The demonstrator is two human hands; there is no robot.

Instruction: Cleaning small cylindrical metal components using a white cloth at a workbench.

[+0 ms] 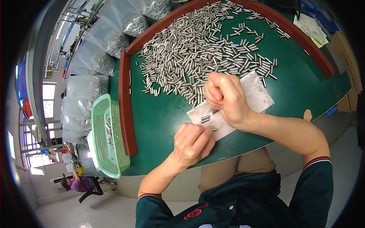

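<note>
While curled into fists, both hands' fingers (218,93) over white sheet (262,97), contents hidden.

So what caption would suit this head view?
Two hands, left and right, sorting small metal pins over a white sheet on a green table.

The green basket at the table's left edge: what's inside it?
Inside the green basket lies a small heap of short metal pins against its perforated wall. The basket is seen at a slant, so its near wall covers part of the inside; how many pins it holds cannot be told.
</note>
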